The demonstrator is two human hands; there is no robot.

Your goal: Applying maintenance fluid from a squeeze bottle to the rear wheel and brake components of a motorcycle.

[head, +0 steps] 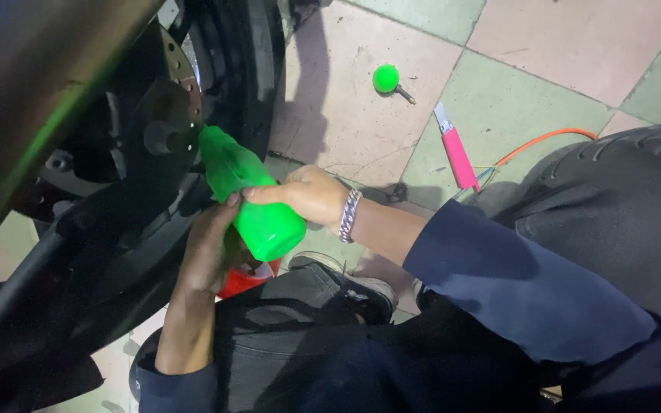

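A bright green plastic squeeze bottle is tipped with its nozzle against the hub of a motorcycle wheel. My right hand, with a metal bracelet on the wrist, grips the bottle's body from the right. My left hand holds the bottle from below and from the left. A red container shows partly under the left hand, mostly hidden by it.
A green round cap on a short stem lies on the tiled floor. A pink utility knife and an orange wire lie beside a loose black tyre at right. My dark shoe is below the bottle.
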